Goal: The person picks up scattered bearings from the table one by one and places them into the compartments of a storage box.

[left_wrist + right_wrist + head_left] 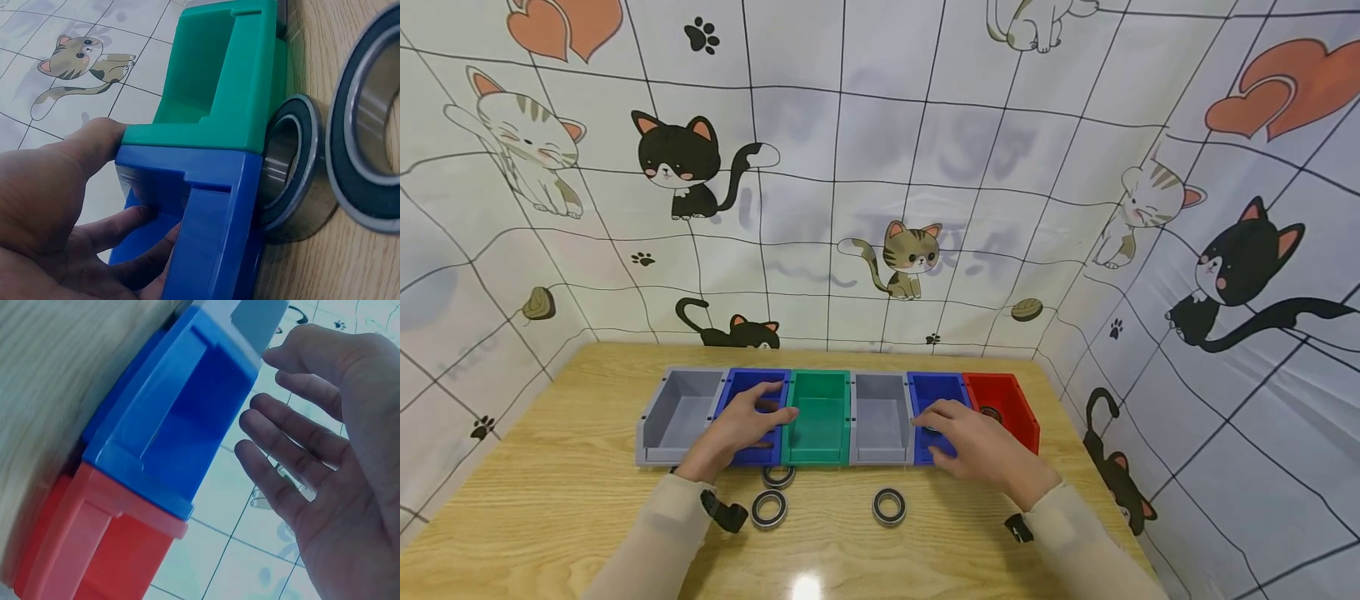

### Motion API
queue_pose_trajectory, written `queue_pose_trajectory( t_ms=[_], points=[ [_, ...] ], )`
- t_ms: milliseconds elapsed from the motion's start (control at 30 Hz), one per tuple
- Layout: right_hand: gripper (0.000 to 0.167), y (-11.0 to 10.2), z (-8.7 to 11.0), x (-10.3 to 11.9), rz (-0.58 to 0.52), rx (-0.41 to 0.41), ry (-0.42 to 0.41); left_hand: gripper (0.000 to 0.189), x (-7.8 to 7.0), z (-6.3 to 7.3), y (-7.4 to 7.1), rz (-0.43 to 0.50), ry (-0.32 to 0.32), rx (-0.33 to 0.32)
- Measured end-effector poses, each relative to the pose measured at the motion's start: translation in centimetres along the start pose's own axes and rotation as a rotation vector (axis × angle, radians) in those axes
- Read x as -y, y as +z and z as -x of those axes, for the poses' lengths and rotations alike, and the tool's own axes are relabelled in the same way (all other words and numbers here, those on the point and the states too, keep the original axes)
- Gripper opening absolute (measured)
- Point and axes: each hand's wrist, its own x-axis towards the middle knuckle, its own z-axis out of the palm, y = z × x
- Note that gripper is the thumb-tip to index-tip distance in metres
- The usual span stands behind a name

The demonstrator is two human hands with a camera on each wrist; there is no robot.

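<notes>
My left hand reaches into the left blue bin, its fingers inside and the thumb by the wall shared with the green bin. Nothing shows in its grasp. Above the right blue bin hovers my right hand, fingers relaxed and spread, holding nothing. Under its fingertips the head view shows something dark, too covered to make out. One ball bearing leans or lies against the left bins' front; a second bearing is nearer me. Another bearing lies in front of the grey middle bin.
The bins form one row along the wooden table. A grey bin ends it on the left; on the right, a red bin holds a bearing. Cat-patterned cloth hangs behind and at both sides.
</notes>
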Motion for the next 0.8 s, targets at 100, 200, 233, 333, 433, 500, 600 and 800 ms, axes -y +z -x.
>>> queue_pose_trajectory(
  t_ms=[100, 200, 233, 333, 433, 500, 600, 800],
  points=[
    [0.045, 0.1, 0.3, 0.6, 0.007, -0.009, -0.042, 0.085, 0.0, 0.0, 0.0, 0.003, 0.005, 0.003],
    [0.043, 0.3, 0.5, 1.2, -0.001, -0.021, -0.082, 0.085, 0.1, 0.0, 0.0, 0.009, 0.006, 0.003],
    [0.042, 0.4, 0.5, 1.4, -0.005, -0.026, -0.096, 0.085, 0.1, 0.0, 0.0, 0.011, 0.007, 0.004],
    [0.04, 0.7, 0.7, 2.0, -0.012, -0.034, -0.133, 0.085, 0.1, 0.0, 0.0, 0.011, 0.008, 0.003],
    [0.039, 1.0, 0.8, 2.7, -0.015, -0.015, -0.147, 0.084, 0.0, 0.0, 0.0, 0.011, 0.009, 0.003],
    [0.04, 1.2, 0.9, 3.1, -0.025, 0.012, -0.147, 0.084, 0.0, 0.0, 0.0, 0.013, 0.009, 0.001],
    [0.042, 1.7, 1.1, 3.5, -0.055, 0.058, -0.133, 0.084, 0.0, 0.0, -0.1, 0.01, 0.01, -0.001],
    [0.044, 2.5, 1.2, 4.3, -0.106, 0.098, -0.158, 0.084, 0.2, 0.0, -0.1, 0.012, 0.008, -0.004]
  ],
)
